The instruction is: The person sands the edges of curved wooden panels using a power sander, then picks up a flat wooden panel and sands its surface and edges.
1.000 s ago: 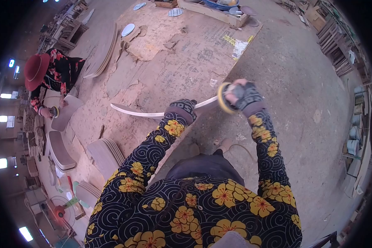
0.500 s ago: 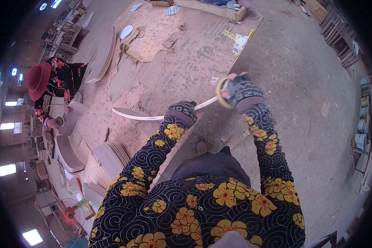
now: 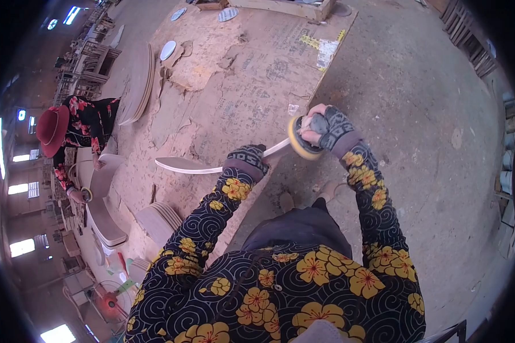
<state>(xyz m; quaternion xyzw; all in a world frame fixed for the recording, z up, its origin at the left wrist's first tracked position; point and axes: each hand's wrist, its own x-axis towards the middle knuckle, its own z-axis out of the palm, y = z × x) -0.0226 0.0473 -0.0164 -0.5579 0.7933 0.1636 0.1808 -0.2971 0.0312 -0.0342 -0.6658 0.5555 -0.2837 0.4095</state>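
Note:
My left hand [image 3: 246, 160], in a patterned fingerless glove, is closed around the middle of a thin curved wooden piece [image 3: 183, 166]. Its broad end points left over the table, and its narrow end sticks out to the right past the table's edge. My right hand [image 3: 329, 129], gloved the same way, grips the back of a round sanding pad [image 3: 298, 140] with a yellow rim. The pad stands on edge against the right end of the wooden piece. The pad's working face is mostly hidden from me.
A co-worker in a red hat [image 3: 52, 131] bends over a curved panel [image 3: 104, 171] at the left, a similar round pad in one hand. Stacked curved pieces [image 3: 157, 222] lie on the worn table [image 3: 257, 86]. White discs [image 3: 167, 50] lie farther back. A fan [image 3: 110, 303] stands lower left.
My right hand and the sanding pad have shifted slightly left and down, and the pad has tilted. My left hand still holds the wooden piece. The co-worker's pad hand has moved down.

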